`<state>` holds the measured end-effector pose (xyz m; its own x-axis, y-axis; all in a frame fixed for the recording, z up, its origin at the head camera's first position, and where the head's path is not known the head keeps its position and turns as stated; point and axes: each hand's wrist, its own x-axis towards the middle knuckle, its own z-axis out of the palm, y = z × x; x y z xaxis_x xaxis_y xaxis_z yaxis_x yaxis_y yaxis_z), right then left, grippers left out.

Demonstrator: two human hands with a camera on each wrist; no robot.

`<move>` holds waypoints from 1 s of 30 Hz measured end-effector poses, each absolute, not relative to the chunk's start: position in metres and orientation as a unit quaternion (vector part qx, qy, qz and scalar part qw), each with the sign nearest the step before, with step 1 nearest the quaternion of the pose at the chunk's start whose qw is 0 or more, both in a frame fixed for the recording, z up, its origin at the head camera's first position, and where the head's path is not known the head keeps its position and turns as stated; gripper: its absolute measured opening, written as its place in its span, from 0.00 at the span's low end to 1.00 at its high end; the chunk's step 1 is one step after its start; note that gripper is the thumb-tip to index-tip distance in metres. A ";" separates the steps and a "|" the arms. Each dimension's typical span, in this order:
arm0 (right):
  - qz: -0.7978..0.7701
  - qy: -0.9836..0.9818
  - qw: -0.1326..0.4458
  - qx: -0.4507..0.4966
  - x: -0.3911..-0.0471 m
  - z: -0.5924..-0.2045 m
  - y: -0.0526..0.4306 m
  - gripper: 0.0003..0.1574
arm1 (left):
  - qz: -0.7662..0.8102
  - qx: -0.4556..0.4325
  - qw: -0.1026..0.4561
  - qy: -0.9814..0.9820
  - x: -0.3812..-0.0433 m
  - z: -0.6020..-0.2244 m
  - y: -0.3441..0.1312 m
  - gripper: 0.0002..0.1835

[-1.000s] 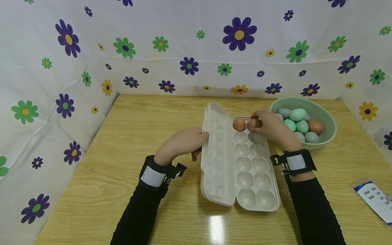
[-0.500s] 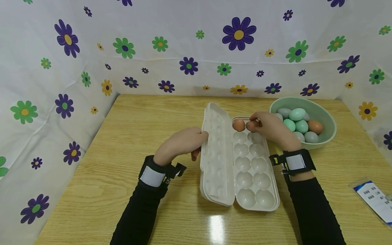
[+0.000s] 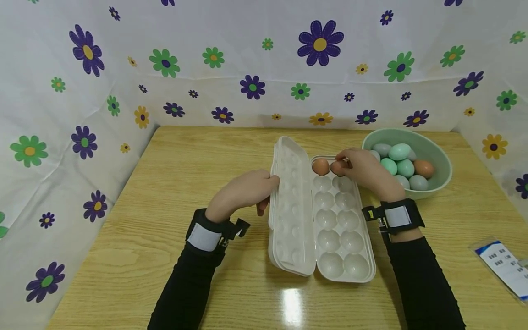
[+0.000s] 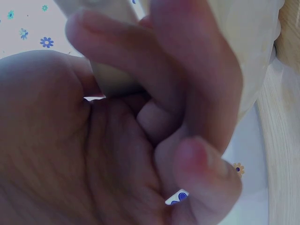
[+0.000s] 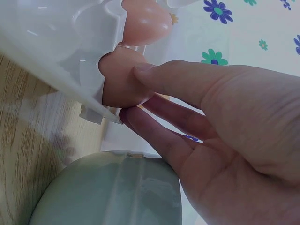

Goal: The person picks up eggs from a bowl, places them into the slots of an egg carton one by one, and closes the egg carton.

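A white plastic egg carton [image 3: 340, 231] lies on the table with its lid [image 3: 290, 211] raised on the left side. My left hand [image 3: 246, 189] grips the lid's outer edge, thumb on top and fingers curled beneath. At the carton's far right cup, my right hand [image 3: 365, 168] pinches a brown egg [image 5: 123, 78] between thumb and fingers; the egg sits down in the cup. Beside it, another brown egg [image 3: 320, 167] rests in the far left cup. The carton's nearer cups hold nothing.
A pale green bowl [image 3: 443, 172] with several grey, green and brown eggs stands right of the carton, close to my right wrist. A card in a clear sleeve [image 3: 501, 266] lies at the table's right. Flower-printed cloth [image 3: 231, 41] hangs behind the table.
Both hands keep their places on the lid and the brown egg. The whole head view has shifted very slightly; nothing else has visibly moved.
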<state>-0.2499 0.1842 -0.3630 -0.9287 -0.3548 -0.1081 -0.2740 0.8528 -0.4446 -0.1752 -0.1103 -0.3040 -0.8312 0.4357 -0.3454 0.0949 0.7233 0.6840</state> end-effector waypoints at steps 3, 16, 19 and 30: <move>-0.220 0.957 0.094 -0.161 -0.250 -0.363 0.184 0.23 | 0.343 0.151 0.249 0.893 -0.175 -0.304 -0.110 0.25; -0.228 0.958 0.084 -0.152 -0.251 -0.363 0.182 0.20 | 0.338 0.146 0.244 0.897 -0.175 -0.305 -0.110 0.26; -0.226 0.959 0.082 -0.153 -0.252 -0.364 0.182 0.19 | 0.339 0.146 0.243 0.897 -0.175 -0.305 -0.110 0.26; -0.229 0.958 0.077 -0.152 -0.248 -0.362 0.181 0.21 | 0.343 0.147 0.245 0.895 -0.176 -0.305 -0.111 0.26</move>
<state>-0.2484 0.1807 -0.3615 -0.9418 -0.3273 -0.0769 -0.2572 0.8488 -0.4620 -0.1756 -0.1111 -0.3050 -0.8364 0.4309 -0.3387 0.0942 0.7219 0.6856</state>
